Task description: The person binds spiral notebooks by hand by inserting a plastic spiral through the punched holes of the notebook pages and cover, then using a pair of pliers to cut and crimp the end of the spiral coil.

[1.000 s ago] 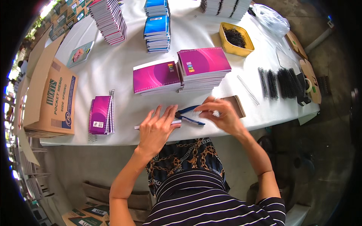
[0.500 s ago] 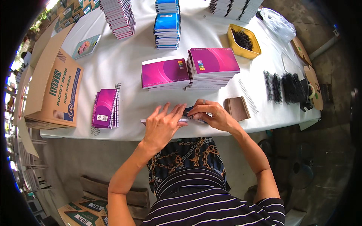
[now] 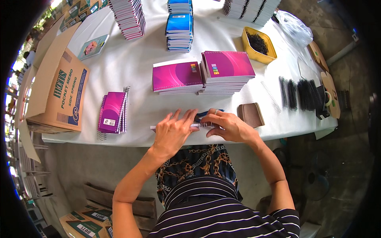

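Observation:
My left hand point(image 3: 174, 129) is closed over a small notebook point(image 3: 153, 127), seen almost edge-on near the table's front edge. Its thumb presses the near side and its fingers lie across the top. At the notebook's right end shows a wire spiral point(image 3: 204, 124), with the fingers of my right hand point(image 3: 227, 126) bent around it. Under and behind those fingers is a dark blue object point(image 3: 202, 115), mostly hidden, its kind unclear. Right of my right hand lies a brown pouch-like block point(image 3: 251, 115).
Purple spiral notebooks point(image 3: 177, 76) are stacked ahead, with a smaller purple pile point(image 3: 112, 113) left. Farther off stand blue notebooks point(image 3: 179, 23) and a yellow tub point(image 3: 260, 55) of black coils. Black spirals point(image 3: 305, 95) lie right; a cardboard box point(image 3: 63, 93) stands left.
My right hand has shifted slightly and its thumb has spread down from the pinch at the spiral. My left hand keeps its hold on the notebook. The view has moved a little.

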`<state>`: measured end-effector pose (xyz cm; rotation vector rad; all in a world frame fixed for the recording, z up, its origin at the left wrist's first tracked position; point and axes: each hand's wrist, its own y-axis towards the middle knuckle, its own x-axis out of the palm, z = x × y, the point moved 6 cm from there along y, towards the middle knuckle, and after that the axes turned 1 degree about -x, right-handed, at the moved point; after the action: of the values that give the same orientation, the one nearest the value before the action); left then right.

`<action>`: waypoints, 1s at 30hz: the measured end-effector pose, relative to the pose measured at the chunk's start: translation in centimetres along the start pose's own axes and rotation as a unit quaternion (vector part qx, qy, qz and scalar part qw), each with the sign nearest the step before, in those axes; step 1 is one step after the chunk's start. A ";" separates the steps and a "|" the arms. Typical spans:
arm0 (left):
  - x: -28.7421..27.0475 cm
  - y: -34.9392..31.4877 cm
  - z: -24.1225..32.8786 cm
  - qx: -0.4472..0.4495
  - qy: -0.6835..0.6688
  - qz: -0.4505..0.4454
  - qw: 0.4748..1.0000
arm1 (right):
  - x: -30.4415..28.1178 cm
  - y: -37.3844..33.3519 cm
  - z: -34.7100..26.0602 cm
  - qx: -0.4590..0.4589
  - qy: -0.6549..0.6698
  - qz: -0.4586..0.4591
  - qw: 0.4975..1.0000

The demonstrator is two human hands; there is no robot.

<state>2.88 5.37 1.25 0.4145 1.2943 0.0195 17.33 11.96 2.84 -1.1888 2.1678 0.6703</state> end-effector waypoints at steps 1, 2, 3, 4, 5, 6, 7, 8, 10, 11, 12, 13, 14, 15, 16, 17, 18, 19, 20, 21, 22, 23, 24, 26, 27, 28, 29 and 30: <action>0.2 0.0 -0.2 -0.009 -0.001 0.004 1.000 | 0.0 -0.3 -0.1 0.019 -0.025 0.026 0.999; 0.2 0.0 -0.2 -0.003 0.006 0.011 1.000 | 0.1 -0.4 0.1 0.024 -0.037 0.040 0.998; -0.1 0.2 -0.1 0.005 0.014 0.017 1.000 | 0.3 -0.6 0.0 0.022 -0.069 0.031 0.997; -0.3 0.2 0.0 0.012 0.022 0.023 0.999 | 0.4 -0.7 -0.3 0.020 -0.100 0.021 0.995; -0.3 0.3 0.0 0.012 0.024 0.018 0.999 | 0.6 -0.7 -0.5 0.018 -0.132 0.012 0.991; -0.3 0.2 0.0 0.011 0.026 0.013 1.000 | 0.5 -0.6 -0.9 0.031 -0.124 0.024 0.992; -0.3 0.2 0.0 0.010 0.028 0.008 1.000 | 0.4 -0.3 -1.5 0.044 -0.116 0.036 0.992; -0.5 0.3 0.0 0.010 0.015 0.013 1.000 | 0.3 -0.1 -1.7 0.057 -0.108 0.047 0.991; -0.8 0.5 0.3 0.012 -0.013 0.026 1.000 | 0.2 -0.3 -1.9 -0.024 -0.165 0.082 0.983; -0.7 0.5 0.4 0.007 -0.024 0.008 1.000 | 0.2 -0.4 -2.1 -0.064 -0.192 0.098 0.974; -0.6 0.5 0.4 0.001 -0.034 -0.011 0.999 | 0.6 -0.4 -1.8 -0.056 -0.192 0.084 0.976; -0.4 0.4 0.4 -0.005 -0.044 -0.029 0.999 | 0.9 -0.4 -1.6 -0.047 -0.191 0.071 0.978; -0.5 0.4 0.4 -0.002 -0.043 -0.026 0.999 | 1.1 -0.4 -1.5 -0.038 -0.190 0.057 0.979; -0.6 0.5 0.4 0.001 -0.041 -0.022 0.999 | 1.0 -0.3 -1.7 -0.044 -0.196 0.070 0.977; -0.7 0.5 0.4 0.004 -0.040 -0.019 0.999 | 0.8 -0.1 -1.9 -0.050 -0.202 0.082 0.975; -0.7 0.4 0.4 0.006 -0.044 -0.012 0.999 | 0.7 0.0 -2.1 -0.055 -0.208 0.095 0.972; -0.8 0.4 0.3 0.008 -0.047 -0.004 0.999 | 0.9 -0.2 -1.8 -0.047 -0.204 0.080 0.975; -0.9 0.3 0.3 0.009 -0.051 0.003 0.999 | 1.3 -0.5 -1.4 -0.039 -0.200 0.064 0.977; -0.9 0.3 0.2 0.002 -0.058 -0.006 0.998 | 1.5 -0.7 -1.1 -0.031 -0.196 0.049 0.979; -0.9 0.3 0.2 -0.005 -0.064 -0.016 0.998 | 1.3 -0.5 -1.6 -0.023 -0.184 0.059 0.981; -0.9 0.3 0.1 -0.012 -0.071 -0.026 0.997 | 0.9 0.0 -2.5 -0.015 -0.171 0.070 0.983; -1.1 0.4 0.1 -0.013 -0.069 -0.030 0.997 | 0.7 0.2 -3.0 -0.006 -0.159 0.080 0.984; -1.2 0.5 0.3 -0.010 -0.068 -0.034 0.997 | 0.9 0.0 -2.9 -0.019 -0.173 0.077 0.982; -1.2 0.7 0.5 -0.006 -0.058 -0.055 0.997 | 1.4 -0.3 -2.5 -0.045 -0.201 0.070 0.976; -1.1 0.7 0.5 -0.005 -0.049 -0.070 0.996 | 1.4 -0.4 -2.2 -0.031 -0.179 0.045 0.982; -0.9 0.6 0.4 -0.004 -0.040 -0.086 0.995 | 1.2 -0.7 -1.9 -0.017 -0.156 0.019 0.987; -0.7 0.5 0.3 0.001 -0.024 -0.095 0.995 | 0.7 -1.1 -1.5 -0.003 -0.132 -0.006 0.991; -0.3 0.1 0.1 0.002 -0.006 -0.103 0.995 | -1.2 -1.7 -0.7 0.049 -0.105 -0.004 0.993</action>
<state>2.91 5.31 1.62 0.2829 1.3195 -0.1596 19.21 11.42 3.90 -1.0265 1.9965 0.6471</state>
